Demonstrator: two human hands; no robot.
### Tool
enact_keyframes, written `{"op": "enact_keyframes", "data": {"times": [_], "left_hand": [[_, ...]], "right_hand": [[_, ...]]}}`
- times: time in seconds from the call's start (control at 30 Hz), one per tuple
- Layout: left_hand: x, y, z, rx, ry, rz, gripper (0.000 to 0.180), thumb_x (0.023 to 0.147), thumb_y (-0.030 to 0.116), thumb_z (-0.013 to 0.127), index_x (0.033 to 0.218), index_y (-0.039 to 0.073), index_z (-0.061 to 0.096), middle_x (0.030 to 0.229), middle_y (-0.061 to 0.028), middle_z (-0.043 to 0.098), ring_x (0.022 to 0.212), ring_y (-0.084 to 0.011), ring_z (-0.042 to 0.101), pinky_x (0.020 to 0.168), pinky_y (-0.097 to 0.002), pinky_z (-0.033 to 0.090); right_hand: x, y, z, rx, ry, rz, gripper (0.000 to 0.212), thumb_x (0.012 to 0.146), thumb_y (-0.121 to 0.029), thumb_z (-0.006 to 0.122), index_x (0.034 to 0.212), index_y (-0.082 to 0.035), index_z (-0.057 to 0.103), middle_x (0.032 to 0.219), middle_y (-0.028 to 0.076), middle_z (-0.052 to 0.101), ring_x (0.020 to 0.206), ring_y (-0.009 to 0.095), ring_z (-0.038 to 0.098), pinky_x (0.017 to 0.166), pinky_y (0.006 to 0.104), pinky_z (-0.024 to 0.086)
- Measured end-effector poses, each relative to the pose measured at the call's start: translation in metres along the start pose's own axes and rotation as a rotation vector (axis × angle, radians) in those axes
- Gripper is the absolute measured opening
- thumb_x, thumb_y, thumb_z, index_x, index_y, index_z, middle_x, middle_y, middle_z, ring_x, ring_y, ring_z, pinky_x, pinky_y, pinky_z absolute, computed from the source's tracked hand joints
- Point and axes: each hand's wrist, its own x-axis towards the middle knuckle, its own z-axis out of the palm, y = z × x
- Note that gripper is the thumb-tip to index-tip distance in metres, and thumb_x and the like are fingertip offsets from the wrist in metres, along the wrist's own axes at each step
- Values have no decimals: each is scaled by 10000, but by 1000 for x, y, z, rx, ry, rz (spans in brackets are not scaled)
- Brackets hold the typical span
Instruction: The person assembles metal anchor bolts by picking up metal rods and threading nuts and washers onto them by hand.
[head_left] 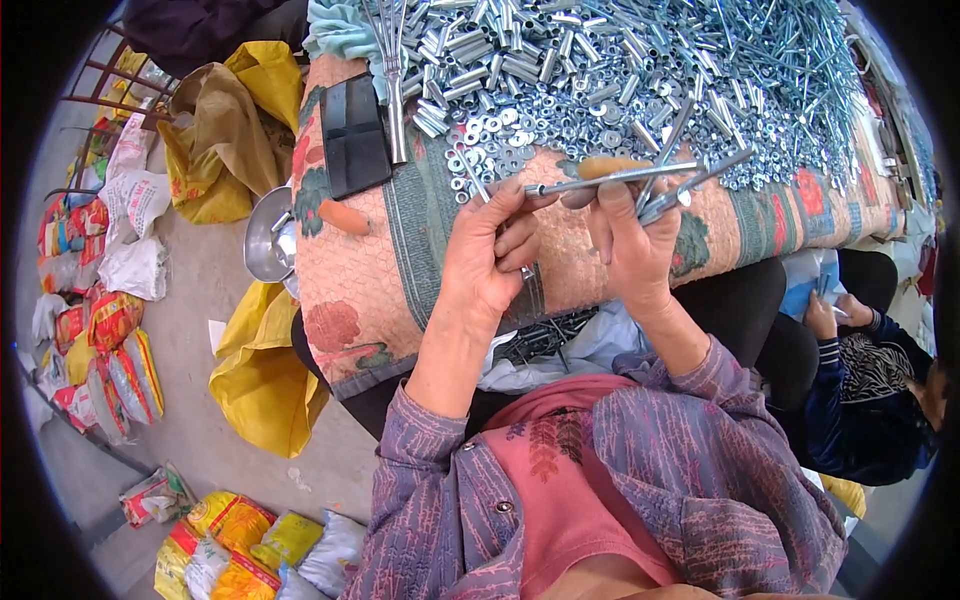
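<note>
- Two bare hands work over a table (370,290) covered with a flowered pink cloth; places below are given from this table.
- left hand (487,255), just above the table's near edge: fingers (520,235) curled together, thumb and forefinger pinched on the left end of a long metal bolt (610,178).
- bolt lies level, running from left hand to right, above the table's middle.
- right hand (632,240), just right of the left hand over the near edge: fingers clamped on a bundle of bolts (690,185) that fan up and to the right; the thumb also rests on the single bolt.
- heap of washers (500,135) on the table just beyond the hands, touching a bigger heap of sleeves and long bolts (640,60) across the far side.
- black wallet-like case (352,135) at the table's left end, with an orange stub (343,216) just nearer.
- metal bowl (262,240) beside the table's left edge, yellow sacks (262,370) on the floor below it.
- another person in dark clothing (865,390) sits off the table's near right corner.
</note>
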Motion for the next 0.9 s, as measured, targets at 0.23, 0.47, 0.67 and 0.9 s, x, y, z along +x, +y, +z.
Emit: {"op": "enact_keyframes", "data": {"times": [0.23,0.47,0.67,0.9], "left_hand": [[-9,6,11,95,71,140,116,847,109,604,863,36,515,770,-150,630,376,-20,270,324,-159,203],[-4,15,4,-29,-1,137,100,837,89,614,836,34,530,667,-1,483,436,-17,296,337,-150,195],[-4,15,8,-127,-38,115,110,821,94,634,837,47,536,624,33,433,439,-21,305,335,-157,195],[14,15,9,-221,-146,194,172,883,221,553,876,50,537,756,-25,553,572,-83,465,505,-215,409]], "right_hand": [[-2,-10,-4,163,-152,138,395,892,-316,567,1031,54,574,732,11,565,621,44,499,539,167,391],[-6,-5,-5,153,-255,168,704,871,-604,388,1095,46,540,539,-81,363,449,2,272,416,173,200],[-1,2,17,-80,-260,169,408,936,-307,457,1188,14,462,583,-77,429,461,9,335,413,179,236],[-5,1,18,60,-107,183,243,946,-226,462,1079,-26,496,701,-38,455,494,-7,345,421,146,244]]}}
